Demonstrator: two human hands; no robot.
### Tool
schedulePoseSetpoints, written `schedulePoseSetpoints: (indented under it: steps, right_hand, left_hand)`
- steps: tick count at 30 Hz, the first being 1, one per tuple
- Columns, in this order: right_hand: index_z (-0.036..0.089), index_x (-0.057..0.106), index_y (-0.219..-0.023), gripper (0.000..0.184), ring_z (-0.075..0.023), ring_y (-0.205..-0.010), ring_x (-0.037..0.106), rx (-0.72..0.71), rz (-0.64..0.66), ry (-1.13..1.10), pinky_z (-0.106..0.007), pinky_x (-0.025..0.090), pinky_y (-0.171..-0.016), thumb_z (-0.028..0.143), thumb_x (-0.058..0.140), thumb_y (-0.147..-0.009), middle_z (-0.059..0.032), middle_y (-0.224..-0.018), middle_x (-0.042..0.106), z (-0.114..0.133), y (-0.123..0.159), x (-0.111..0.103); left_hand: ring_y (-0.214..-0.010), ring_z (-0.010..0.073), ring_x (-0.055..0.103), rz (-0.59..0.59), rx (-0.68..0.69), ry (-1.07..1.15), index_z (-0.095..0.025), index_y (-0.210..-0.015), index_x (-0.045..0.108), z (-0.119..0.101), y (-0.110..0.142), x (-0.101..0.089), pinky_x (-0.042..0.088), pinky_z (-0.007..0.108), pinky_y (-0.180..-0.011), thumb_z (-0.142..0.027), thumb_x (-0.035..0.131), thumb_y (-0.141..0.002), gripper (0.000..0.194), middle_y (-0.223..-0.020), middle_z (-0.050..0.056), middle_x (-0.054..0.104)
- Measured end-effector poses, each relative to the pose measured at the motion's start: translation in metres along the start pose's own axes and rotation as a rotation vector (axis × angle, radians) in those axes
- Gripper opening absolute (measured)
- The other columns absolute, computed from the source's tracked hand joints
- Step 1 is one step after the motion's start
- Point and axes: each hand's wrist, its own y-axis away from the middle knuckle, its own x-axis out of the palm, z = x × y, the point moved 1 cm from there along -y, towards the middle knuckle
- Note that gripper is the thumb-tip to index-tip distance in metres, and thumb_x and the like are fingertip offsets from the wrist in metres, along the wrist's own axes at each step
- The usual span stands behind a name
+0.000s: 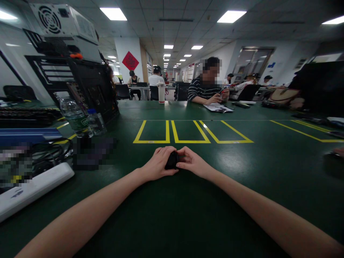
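Two bare hands meet on one object. Left hand [160, 163] is curled over the small black compact object [171, 162], thumb along its near side; right hand [192, 162] has fingers and thumb closed in on its right edge. Object sits between them, just on the near side of three yellow tape outlines [168, 132] on the smooth dark green surface [172, 215]. Resting or lifted: cannot tell.

Risks, judged:
1. Slip or twist, if one hand loosens while the other pushes; right hold looks to be at the edge only.
2. Unseen tilt: fingers cover much of the object, and black on dark green gives poor contrast.
3. Left forearm [92, 208] swinging outward could knock the long white power strip [37, 188]; apart now, so low.
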Motion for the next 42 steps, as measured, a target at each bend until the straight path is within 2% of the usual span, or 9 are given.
schedulePoseSetpoints:
  steps: [2, 7, 10, 13, 18, 24, 27, 33, 42]
  right_hand:
    - [0.020, 0.046, -0.095, 0.034, -0.0161, -0.092, 0.055, -0.013, 0.009, -0.013, -0.034, 0.046, -0.081, 0.019, 0.065, -0.067, -0.0007, -0.097, 0.051, 0.0004, 0.0006, 0.0001]
    - [0.019, 0.048, -0.090, 0.020, -0.0162, -0.093, 0.056, -0.036, -0.063, 0.048, -0.035, 0.045, -0.083, 0.021, 0.059, -0.073, -0.0003, -0.092, 0.053, 0.0006, -0.0002, 0.0015]
    - [0.020, 0.047, -0.096, 0.024, -0.0171, -0.097, 0.054, -0.034, -0.097, 0.101, -0.036, 0.043, -0.087, 0.022, 0.058, -0.075, -0.0015, -0.098, 0.052, 0.0015, 0.0000, 0.0024]
    - [0.020, 0.046, -0.101, 0.026, -0.0181, -0.096, 0.055, 0.010, -0.058, 0.116, -0.039, 0.044, -0.086, 0.024, 0.055, -0.077, -0.0034, -0.102, 0.051, 0.0031, 0.0014, 0.0018]
    - [0.021, 0.044, -0.097, 0.033, -0.0180, -0.097, 0.055, 0.007, 0.015, 0.035, -0.037, 0.046, -0.084, 0.018, 0.062, -0.070, -0.0012, -0.099, 0.052, 0.0054, 0.0035, 0.0002]
    - [0.020, 0.047, -0.093, 0.019, -0.0170, -0.095, 0.055, -0.024, -0.046, 0.096, -0.037, 0.045, -0.085, 0.021, 0.056, -0.076, -0.0011, -0.095, 0.053, 0.0049, 0.0011, 0.0011]
    - [0.021, 0.046, -0.100, 0.025, -0.0175, -0.095, 0.055, 0.001, -0.062, 0.133, -0.038, 0.045, -0.085, 0.022, 0.055, -0.077, -0.0031, -0.102, 0.051, 0.0052, 0.0000, 0.0008]
    - [0.021, 0.043, -0.100, 0.032, -0.0184, -0.099, 0.054, 0.027, 0.025, 0.067, -0.038, 0.045, -0.086, 0.018, 0.059, -0.073, -0.0028, -0.103, 0.051, 0.0062, 0.0037, 0.0011]
    - [0.021, 0.046, -0.098, 0.024, -0.0171, -0.097, 0.055, -0.037, -0.080, 0.109, -0.036, 0.045, -0.085, 0.021, 0.056, -0.076, -0.0016, -0.100, 0.051, 0.0029, 0.0016, 0.0038]
  left_hand:
    - [-0.107, 0.0220, 0.043, 0.002, 0.001, 0.001, -0.021, -0.118, 0.028, 0.0003, 0.0003, 0.0001, 0.026, 0.039, -0.095, -0.032, 0.061, -0.071, 0.058, -0.113, 0.007, 0.044]
    - [-0.107, 0.0229, 0.042, 0.008, -0.006, 0.001, -0.022, -0.119, 0.027, -0.0020, 0.0008, -0.0018, 0.027, 0.039, -0.095, -0.033, 0.060, -0.072, 0.059, -0.115, 0.007, 0.044]
    - [-0.107, 0.0221, 0.042, 0.016, -0.003, 0.009, -0.021, -0.119, 0.027, -0.0036, 0.0004, -0.0032, 0.027, 0.038, -0.095, -0.032, 0.059, -0.073, 0.057, -0.114, 0.007, 0.044]
    - [-0.106, 0.0223, 0.043, 0.018, -0.002, 0.015, -0.022, -0.119, 0.027, -0.0036, -0.0002, -0.0036, 0.027, 0.039, -0.095, -0.032, 0.059, -0.073, 0.057, -0.114, 0.007, 0.044]
    - [-0.105, 0.0223, 0.044, 0.011, -0.003, 0.014, -0.022, -0.118, 0.028, -0.0022, -0.0004, -0.0025, 0.027, 0.039, -0.094, -0.032, 0.059, -0.072, 0.057, -0.113, 0.007, 0.044]
    - [-0.106, 0.0228, 0.043, 0.014, -0.010, 0.016, -0.022, -0.119, 0.027, -0.0025, -0.0006, -0.0025, 0.027, 0.040, -0.095, -0.033, 0.059, -0.072, 0.058, -0.114, 0.007, 0.044]
    - [-0.106, 0.0229, 0.044, 0.003, -0.013, 0.016, -0.022, -0.119, 0.028, -0.0023, -0.0011, -0.0019, 0.027, 0.040, -0.094, -0.033, 0.060, -0.071, 0.058, -0.114, 0.006, 0.045]
    - [-0.105, 0.0218, 0.044, 0.016, -0.009, 0.016, -0.022, -0.118, 0.029, -0.0022, -0.0002, -0.0026, 0.027, 0.039, -0.095, -0.032, 0.059, -0.073, 0.056, -0.112, 0.006, 0.045]
    - [-0.106, 0.0227, 0.043, 0.021, -0.022, 0.025, -0.023, -0.119, 0.027, -0.0037, -0.0015, -0.0039, 0.027, 0.040, -0.095, -0.033, 0.059, -0.073, 0.057, -0.113, 0.007, 0.045]
